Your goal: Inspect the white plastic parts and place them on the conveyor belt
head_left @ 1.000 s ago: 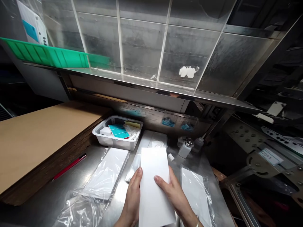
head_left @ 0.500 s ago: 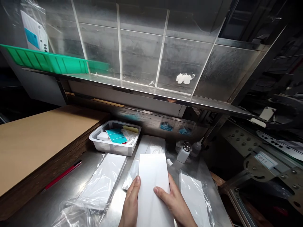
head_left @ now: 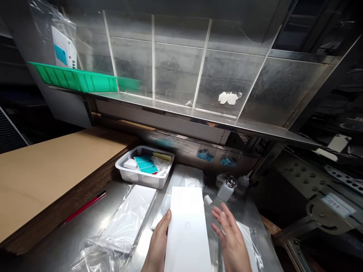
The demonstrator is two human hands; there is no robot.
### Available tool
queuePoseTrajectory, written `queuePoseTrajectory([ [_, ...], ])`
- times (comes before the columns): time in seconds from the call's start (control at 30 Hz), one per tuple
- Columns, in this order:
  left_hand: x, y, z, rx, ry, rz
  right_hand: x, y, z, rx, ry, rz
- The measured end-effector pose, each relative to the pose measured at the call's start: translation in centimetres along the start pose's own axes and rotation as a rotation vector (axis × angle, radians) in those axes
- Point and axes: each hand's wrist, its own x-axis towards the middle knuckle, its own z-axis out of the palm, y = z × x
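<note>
My left hand grips the left edge of a long white rectangular piece, thumb along its side. It looks like a flat box or a stack of card; its lower end runs out of view. A small faint round mark shows on its face. Off to the right, my right hand is apart from the piece, fingers spread and holding nothing. Behind that hand lies a plastic bag of white sheets. Another clear bag with white sheets rests to the left of my left hand.
A grey bin with teal cards stands behind, left of a white pump bottle and a squeeze bottle. A small white block lies nearby. A red pen lies beside the brown board. A green tray sits on the shelf.
My right hand has let go of the white piece and moved right, fingers spreading. The round mark is now uncovered. My left hand still holds on; the view has shifted slightly.
</note>
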Motion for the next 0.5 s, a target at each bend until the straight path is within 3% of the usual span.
queuePoseTrajectory([
  [0.2,-1.1,0.6,1.1,-0.027,-0.047,-0.119,1.2,0.8,-3.6,-0.043,0.066,-0.042],
  [0.4,-2.1,1.4,2.7,-0.014,-0.042,-0.056,1.4,2.9,-4.4,-0.071,0.031,0.036],
  [0.5,-2.2,1.7,2.9,-0.035,-0.061,-0.034,1.9,3.7,-4.3,-0.046,0.022,-0.003],
])
